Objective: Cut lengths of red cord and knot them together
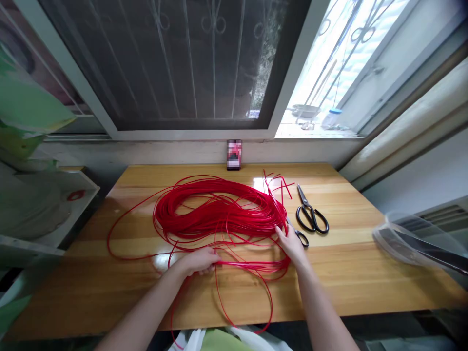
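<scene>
A large loose bundle of thin red plastic strands (219, 214) lies in loops across the wooden table (351, 273). My left hand (199, 261) closes on several strands at the front of the bundle, and they run taut to the right. My right hand (291, 245) rests on the bundle's right end, fingers over the strands; whether it grips them is hard to tell. Beside those fingers lies a pair of black-handled scissors (300, 236), partly hidden by the hand. A larger black-handled pair of scissors (311, 218) lies just beyond it.
A phone (234, 154) stands against the wall at the table's back edge, behind the bundle. A clear plastic bag (409, 241) sits at the right table edge. Green and white bags (219, 340) show below the front edge. A screened window (175, 63) is behind the table.
</scene>
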Available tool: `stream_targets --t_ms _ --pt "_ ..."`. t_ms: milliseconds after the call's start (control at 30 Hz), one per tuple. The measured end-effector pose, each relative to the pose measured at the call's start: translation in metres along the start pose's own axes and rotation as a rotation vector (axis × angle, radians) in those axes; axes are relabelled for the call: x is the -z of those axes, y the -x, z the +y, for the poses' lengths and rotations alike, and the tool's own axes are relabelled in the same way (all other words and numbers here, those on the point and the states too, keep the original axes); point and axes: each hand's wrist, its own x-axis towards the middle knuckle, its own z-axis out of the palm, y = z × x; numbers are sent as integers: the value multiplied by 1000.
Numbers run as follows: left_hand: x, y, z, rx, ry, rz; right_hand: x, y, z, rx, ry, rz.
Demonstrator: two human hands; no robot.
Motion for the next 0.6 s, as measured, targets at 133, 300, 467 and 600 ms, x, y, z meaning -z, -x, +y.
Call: stream_targets --t_ms 133,300,467,600 --pt "16 -14 12 -91 233 159 -18 -15 -7 18 154 -79" --pt "47 -32 18 -114 304 321 -45 -31 -27 59 74 -187" --pt "82 -43 15 -122 357 432 -79 -41 -47 108 -32 -215" --pt "108 -51 13 -148 392 516 -102 -49 -61 113 -106 -221"
